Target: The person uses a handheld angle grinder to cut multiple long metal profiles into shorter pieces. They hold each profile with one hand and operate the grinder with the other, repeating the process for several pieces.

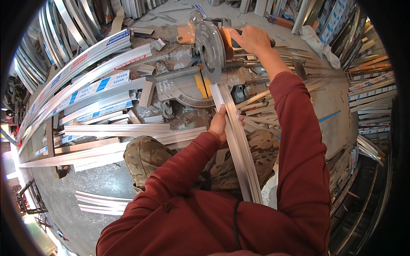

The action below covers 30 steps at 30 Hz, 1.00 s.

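Note:
My left hand (218, 126) is wrapped round a long silver aluminium profile (240, 155). The profile slants from my lap up to the mitre saw, its far end close under the blade. On the orange and black handle of the mitre saw (209, 46), my right hand (253, 40) is closed, with the arm stretched forward. The round blade and guard stand over the grey saw base (177, 91), beside a yellow insert (200, 87). Some fingers of my left hand are hidden behind the profile.
Long film-wrapped profiles (92, 91) lie stacked left of the saw. Shorter silver lengths (104, 202) rest on the floor at lower left. Bundles of strips (371, 91) line the right side. Loose offcuts (146, 94) and thin strips surround the saw base.

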{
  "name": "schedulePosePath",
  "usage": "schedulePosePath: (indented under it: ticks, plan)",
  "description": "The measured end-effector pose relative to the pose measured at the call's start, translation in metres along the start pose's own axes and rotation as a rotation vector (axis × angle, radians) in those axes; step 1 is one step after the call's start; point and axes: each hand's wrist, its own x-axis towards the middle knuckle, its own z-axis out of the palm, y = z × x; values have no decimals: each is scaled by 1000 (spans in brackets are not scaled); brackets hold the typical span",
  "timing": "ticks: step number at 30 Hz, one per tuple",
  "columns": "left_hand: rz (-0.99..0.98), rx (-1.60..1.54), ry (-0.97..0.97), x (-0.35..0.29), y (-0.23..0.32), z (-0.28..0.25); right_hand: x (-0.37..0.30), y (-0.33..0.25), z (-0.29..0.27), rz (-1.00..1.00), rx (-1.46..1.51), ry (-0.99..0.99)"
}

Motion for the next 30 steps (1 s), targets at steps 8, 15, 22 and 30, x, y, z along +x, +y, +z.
schedulePosePath:
  ticks: [8,15,22,30]
  plan:
    - [-2,11,5,3,1,-1,-1,-1,-1,-3,24,-3]
    - [-1,-31,32,6,4,1,-1,2,3,-9,13,37]
    - [3,-57,0,9,10,0,-4,-1,1,-11,11,28]
    - [0,-44,4,8,17,3,-5,0,4,9,11,10]
